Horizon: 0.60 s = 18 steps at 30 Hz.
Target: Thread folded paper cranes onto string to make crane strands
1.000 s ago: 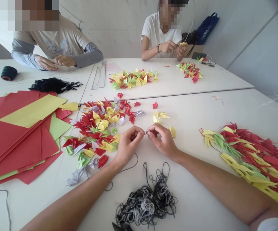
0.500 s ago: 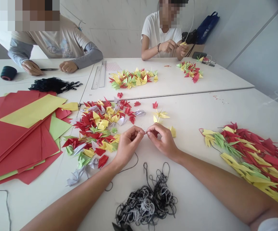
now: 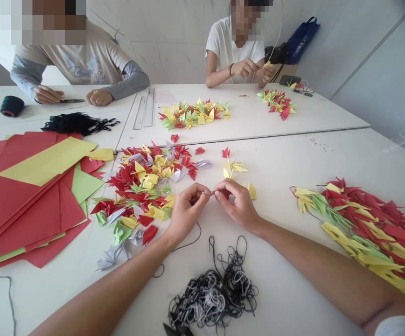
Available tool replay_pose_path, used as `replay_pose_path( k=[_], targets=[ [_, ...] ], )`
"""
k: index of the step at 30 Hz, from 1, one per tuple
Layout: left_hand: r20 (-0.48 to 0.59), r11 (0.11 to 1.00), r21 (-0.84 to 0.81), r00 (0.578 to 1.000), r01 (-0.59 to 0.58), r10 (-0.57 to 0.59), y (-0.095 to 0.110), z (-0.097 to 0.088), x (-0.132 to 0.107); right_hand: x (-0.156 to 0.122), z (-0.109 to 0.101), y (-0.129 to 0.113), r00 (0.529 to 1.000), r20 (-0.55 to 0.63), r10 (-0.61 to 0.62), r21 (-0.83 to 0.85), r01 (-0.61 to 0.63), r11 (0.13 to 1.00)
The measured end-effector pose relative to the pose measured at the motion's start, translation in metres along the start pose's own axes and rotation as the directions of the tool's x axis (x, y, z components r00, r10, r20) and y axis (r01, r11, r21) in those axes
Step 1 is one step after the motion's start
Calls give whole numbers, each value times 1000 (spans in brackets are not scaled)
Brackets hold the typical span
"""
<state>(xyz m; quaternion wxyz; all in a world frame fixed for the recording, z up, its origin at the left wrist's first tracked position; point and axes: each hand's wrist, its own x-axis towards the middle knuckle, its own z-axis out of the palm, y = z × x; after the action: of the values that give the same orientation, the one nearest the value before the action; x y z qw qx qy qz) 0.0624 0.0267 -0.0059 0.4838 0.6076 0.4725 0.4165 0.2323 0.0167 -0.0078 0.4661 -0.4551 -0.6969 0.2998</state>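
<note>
My left hand [image 3: 188, 212] and my right hand [image 3: 237, 203] meet in the middle of the white table, fingertips pinched together around a thin black thread [image 3: 188, 242]. The tiny part between the fingertips is too small to make out. Just left of my left hand lies a loose heap of red, yellow, green and grey origami cranes [image 3: 139, 191]. A few yellow cranes [image 3: 233, 169] sit just above my right hand. Below both hands is a tangled pile of black and grey thread [image 3: 212, 294]. Long strung rows of cranes [image 3: 363, 228] lie to the right.
Stacked red, yellow and green paper sheets [image 3: 31, 196] cover the left of the table. Across the table seam, two co-workers sit behind more cranes [image 3: 192, 114], metal rulers [image 3: 143, 109], a dark thread spool [image 3: 11, 106] and a black tangle [image 3: 76, 123].
My hands have barely moved. The co-worker on the left has moved both hands on the table, and a dark pointed tool now lies under that person's hand.
</note>
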Motion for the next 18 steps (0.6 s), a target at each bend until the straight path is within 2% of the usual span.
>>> replay_pose_path(
  k=[18],
  targets=[
    [6,1000,-2,1000,-10,10,-1,-1,0,0,0,-1,1000,-9,-13,1,13,1000]
  ],
)
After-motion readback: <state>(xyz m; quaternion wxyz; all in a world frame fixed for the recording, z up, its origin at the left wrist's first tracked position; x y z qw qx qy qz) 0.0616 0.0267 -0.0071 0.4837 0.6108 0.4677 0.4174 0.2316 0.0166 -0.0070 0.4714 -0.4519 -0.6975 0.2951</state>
